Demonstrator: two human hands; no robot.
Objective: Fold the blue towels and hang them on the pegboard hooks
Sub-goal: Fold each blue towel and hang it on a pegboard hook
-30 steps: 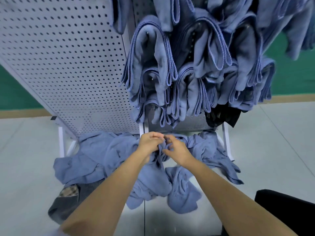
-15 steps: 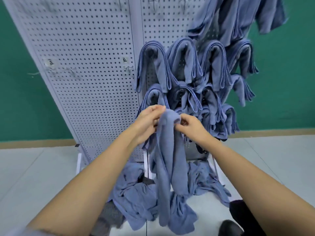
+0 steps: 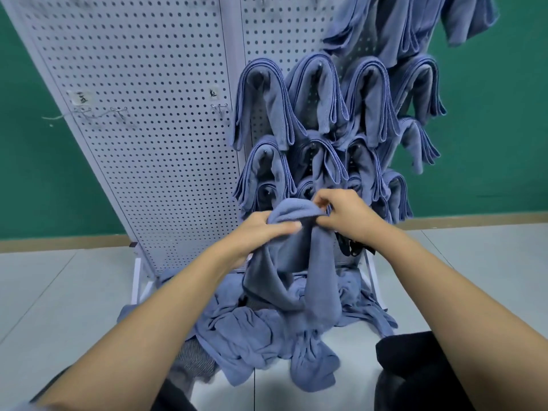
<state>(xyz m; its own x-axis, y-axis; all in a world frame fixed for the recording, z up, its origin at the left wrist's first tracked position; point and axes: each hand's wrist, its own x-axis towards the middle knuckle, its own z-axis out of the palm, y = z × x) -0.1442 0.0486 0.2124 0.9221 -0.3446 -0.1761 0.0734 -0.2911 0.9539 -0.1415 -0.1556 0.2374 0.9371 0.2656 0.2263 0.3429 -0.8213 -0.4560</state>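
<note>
The pegboard [image 3: 133,114] runs out of frame at the top, cutting off the highest hung towels [image 3: 394,28]. The hooks under the folded towels [image 3: 314,93] on its right panel are hidden by cloth. Two paper labels [image 3: 79,97] on its left panel are too small to read, and a dark thing [image 3: 353,247] at its foot cannot be made out. In front of the pegboard's lower right panel both hands hold one blue towel [image 3: 290,262] – the left hand [image 3: 261,232] has its grip curled over the top fold, and the right hand [image 3: 347,215] pinches the same fold (fingertips partly buried). The towel's tail hangs over a loose pile of towels [image 3: 252,336] on the floor at the pegboard's foot. Bare hooks [image 3: 219,106] stick out of the left panel.
</note>
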